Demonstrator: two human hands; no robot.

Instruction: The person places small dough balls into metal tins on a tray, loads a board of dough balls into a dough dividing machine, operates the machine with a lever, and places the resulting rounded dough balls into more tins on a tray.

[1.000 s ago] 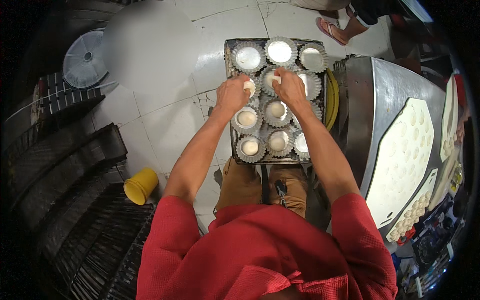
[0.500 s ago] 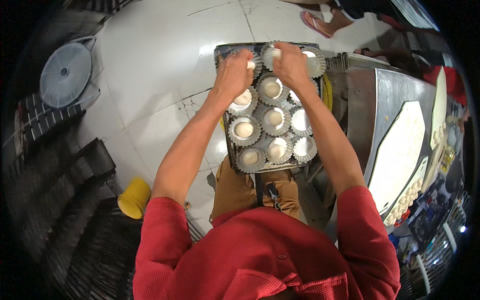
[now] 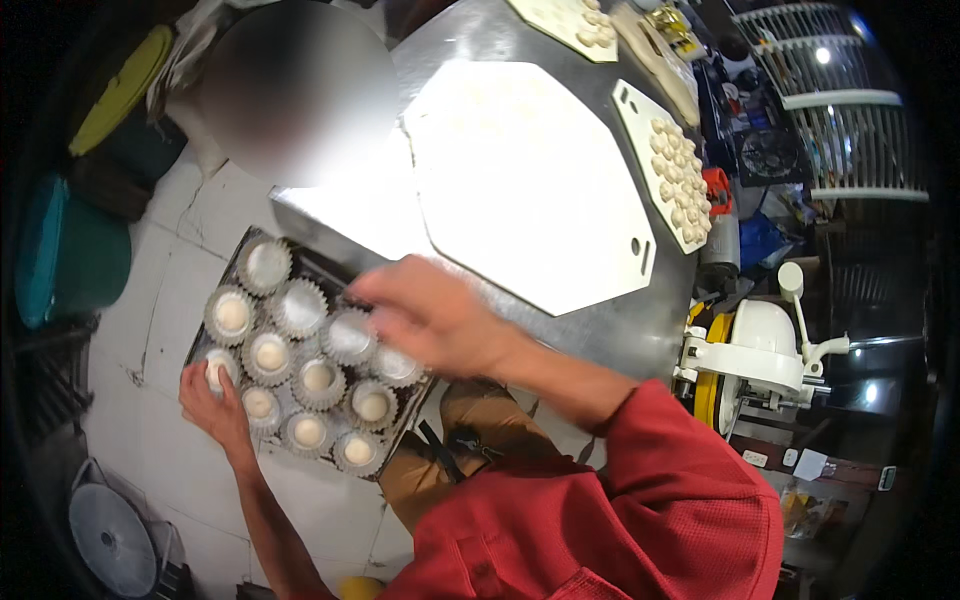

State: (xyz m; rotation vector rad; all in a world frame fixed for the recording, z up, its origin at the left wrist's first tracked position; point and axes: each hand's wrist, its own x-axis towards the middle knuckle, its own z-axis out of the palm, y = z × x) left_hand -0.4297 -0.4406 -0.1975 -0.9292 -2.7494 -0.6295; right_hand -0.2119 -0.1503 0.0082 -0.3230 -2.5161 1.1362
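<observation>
A dark baking tray (image 3: 318,462) holds several fluted metal molds in rows. Many contain a pale dough ball, like the dough ball (image 3: 270,353) near the middle. Along the side by the table, fluted molds (image 3: 299,307) show only a whitish inside. At the tray's left edge, my left hand (image 3: 210,408) has thumb and fingers closed around a dough ball (image 3: 217,368) inside its mold. My right hand (image 3: 425,315) is over the tray's right side, beside the table edge, smeared by motion; its fingers cannot be made out.
A metal table (image 3: 470,30) on the right bears a large white board (image 3: 530,190) and a smaller board (image 3: 640,140) with several dough balls. A white machine (image 3: 765,345) stands at far right. A teal bin (image 3: 75,255) and a round grey fan (image 3: 112,540) are on the left. A blurred person is beyond the table.
My view has swung right toward the table. My hands, earlier together at the tray's far end, are now apart: the left at its left edge, the right moving near the table.
</observation>
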